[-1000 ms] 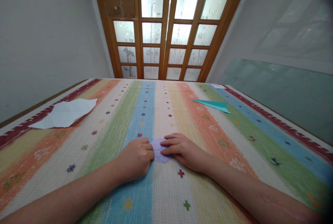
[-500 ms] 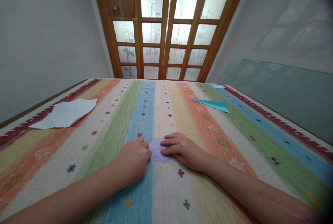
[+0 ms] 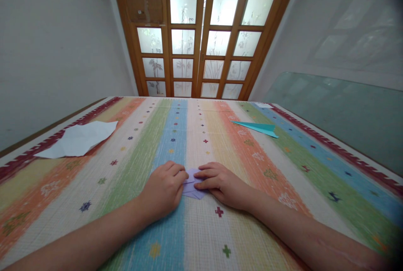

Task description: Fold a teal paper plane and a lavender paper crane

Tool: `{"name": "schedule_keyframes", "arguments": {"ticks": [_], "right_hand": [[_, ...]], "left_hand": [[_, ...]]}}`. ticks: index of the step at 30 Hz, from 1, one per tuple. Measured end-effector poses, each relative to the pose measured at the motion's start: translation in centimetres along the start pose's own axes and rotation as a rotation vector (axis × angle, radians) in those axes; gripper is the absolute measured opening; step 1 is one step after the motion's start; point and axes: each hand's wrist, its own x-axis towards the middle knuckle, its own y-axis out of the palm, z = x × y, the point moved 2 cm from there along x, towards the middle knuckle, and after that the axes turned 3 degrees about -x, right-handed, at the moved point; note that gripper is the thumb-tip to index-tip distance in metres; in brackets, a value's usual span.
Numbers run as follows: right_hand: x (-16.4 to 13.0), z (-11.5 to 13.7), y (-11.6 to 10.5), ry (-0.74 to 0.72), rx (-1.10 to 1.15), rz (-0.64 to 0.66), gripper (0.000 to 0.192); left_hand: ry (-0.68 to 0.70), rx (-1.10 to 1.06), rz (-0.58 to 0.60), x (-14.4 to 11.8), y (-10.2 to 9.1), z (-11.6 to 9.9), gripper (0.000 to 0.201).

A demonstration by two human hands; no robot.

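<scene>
A small piece of folded purple paper (image 3: 192, 188) lies on the tablecloth between my two hands, with crease lines and overlapping layers on top. My left hand (image 3: 167, 183) is closed at the paper's left side, fingers curled and bunched over its edge; the thumb is mostly hidden. From the right, my right hand (image 3: 217, 181) holds the paper with its fingers reaching over the right edge and resting on top. What lies under those fingers cannot be seen.
A striped, patterned tablecloth (image 3: 201, 237) covers the table. On the left lies a creased white sheet (image 3: 78, 139); on the right, a turquoise paper plane (image 3: 260, 128). A small white paper (image 3: 263, 105) sits near the far right corner. Wooden glass-paned doors (image 3: 201, 36) stand beyond.
My left hand has shifted slightly right, its fingers now reaching farther over the purple paper's left side. My right hand stays nearly where it was.
</scene>
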Motion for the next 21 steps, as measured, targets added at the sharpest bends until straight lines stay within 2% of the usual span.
{"name": "schedule_keyframes", "arguments": {"ticks": [4,8,21], "right_hand": [[0.1,0.9,-0.8,-0.010,0.012,-0.003,0.032],[0.1,1.4,-1.2,0.002,-0.008,0.002,0.028],[0.1,1.7,-1.3,-0.015,-0.156,-0.032,0.024]], "left_hand": [[-0.031,-0.071,0.005,0.2,0.8,0.6,0.028],[-0.040,-0.080,0.040,0.1,1.0,0.7,0.024],[-0.109,-0.192,-0.027,-0.2,0.7,1.0,0.018]]}}
